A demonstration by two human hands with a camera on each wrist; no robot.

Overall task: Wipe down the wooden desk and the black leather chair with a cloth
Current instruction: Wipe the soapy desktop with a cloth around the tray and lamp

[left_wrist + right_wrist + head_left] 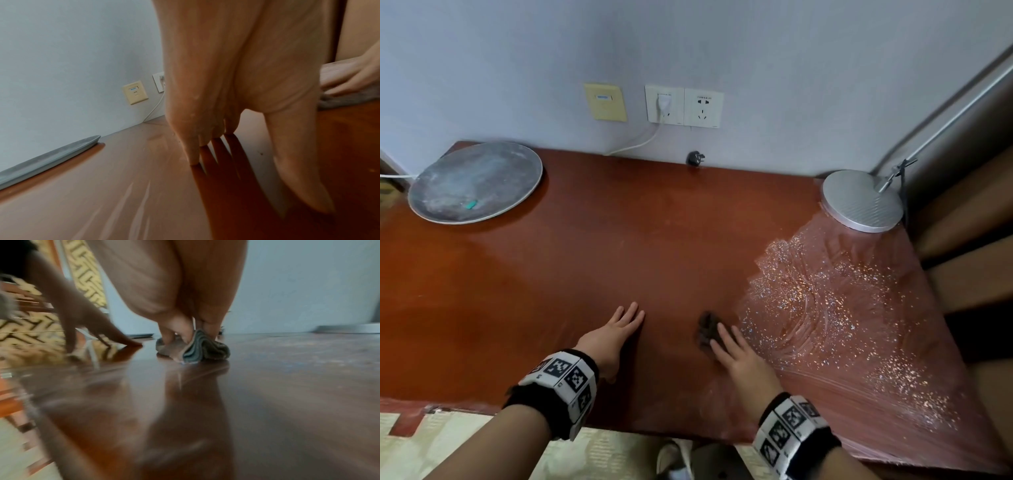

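Head view showed the right hand (736, 353) pinching a bunched cloth (707, 330) against the wooden desk (585, 257) to wipe, while the flat, straight-fingered left hand (616, 329) apparently braced.

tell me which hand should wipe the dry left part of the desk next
Right, probably. The right hand already grips the cloth on the desk; the left hand lies flat, holding nothing.

1. Round grey tray (476, 183), dusty, small green bit on it, back left.
2. Silver disc lamp base (863, 202), back right, slanted arm.
3. Wall sockets (684, 105); white plug (663, 102) inserted.
4. Loose black plug (695, 158) by wall.
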